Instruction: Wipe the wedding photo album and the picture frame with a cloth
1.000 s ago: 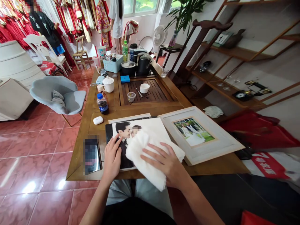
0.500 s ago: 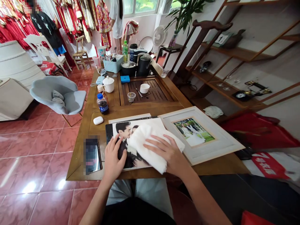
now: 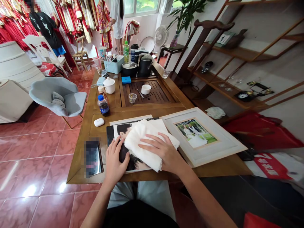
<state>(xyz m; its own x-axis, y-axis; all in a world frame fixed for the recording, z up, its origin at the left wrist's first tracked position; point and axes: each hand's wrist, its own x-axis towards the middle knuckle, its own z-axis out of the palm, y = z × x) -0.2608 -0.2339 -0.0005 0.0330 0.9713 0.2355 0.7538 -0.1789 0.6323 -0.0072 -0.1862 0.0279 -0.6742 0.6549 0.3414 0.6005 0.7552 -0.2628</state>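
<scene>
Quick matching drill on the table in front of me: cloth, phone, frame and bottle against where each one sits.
1 white cloth
2 phone
3 white frame
4 dark bottle

A left of the left hand
B under the right hand
C right of the photo print
D beyond the white earbud case

Pairs: 1-B, 2-A, 3-C, 4-D.

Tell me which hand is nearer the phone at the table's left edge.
Left. The left hand rests on the photo print just right of the phone; the right hand lies farther right, pressing the white cloth onto the print.
</scene>
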